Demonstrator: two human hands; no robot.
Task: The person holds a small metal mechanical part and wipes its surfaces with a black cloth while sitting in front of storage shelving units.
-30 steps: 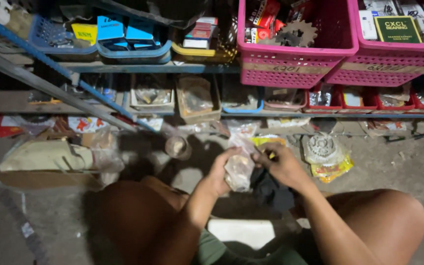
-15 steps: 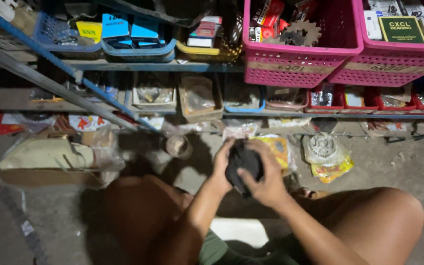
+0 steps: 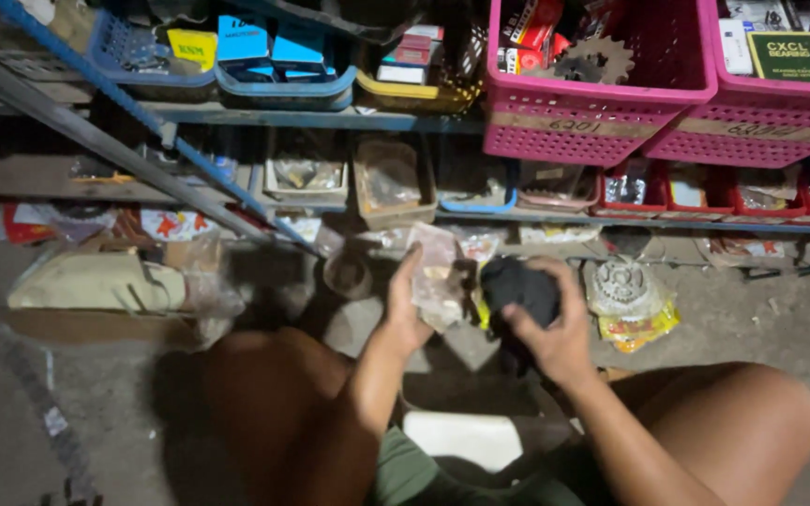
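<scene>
Shelving with pink baskets (image 3: pixel 602 112) and trays backs a concrete floor (image 3: pixel 67 412). Left hand (image 3: pixel 407 309), forearm raised, pinches a clear plastic bag (image 3: pixel 438 276) upright, long axis vertical; right hand (image 3: pixel 555 328) beside it has fingers curled around a black bundle (image 3: pixel 517 286), just above the knees.

- Bag (image 3: pixel 438 276) in the left hand (image 3: pixel 407 314): clear, pale tan contents.
- Cloth (image 3: pixel 519 289) in the right hand (image 3: pixel 555 333): black.
- Two baskets (image 3: pixel 602 122): bright pink, lattice walls.
- Tubs (image 3: pixel 283 89): blue; one tray (image 3: pixel 405 94) yellow.
- Low trays (image 3: pixel 696 192): red.
- Sprocket pack (image 3: pixel 625 305): clear, yellow and red print.
- Shorts (image 3: pixel 414 473): green.
- Floor (image 3: pixel 67 412): grey.
</scene>
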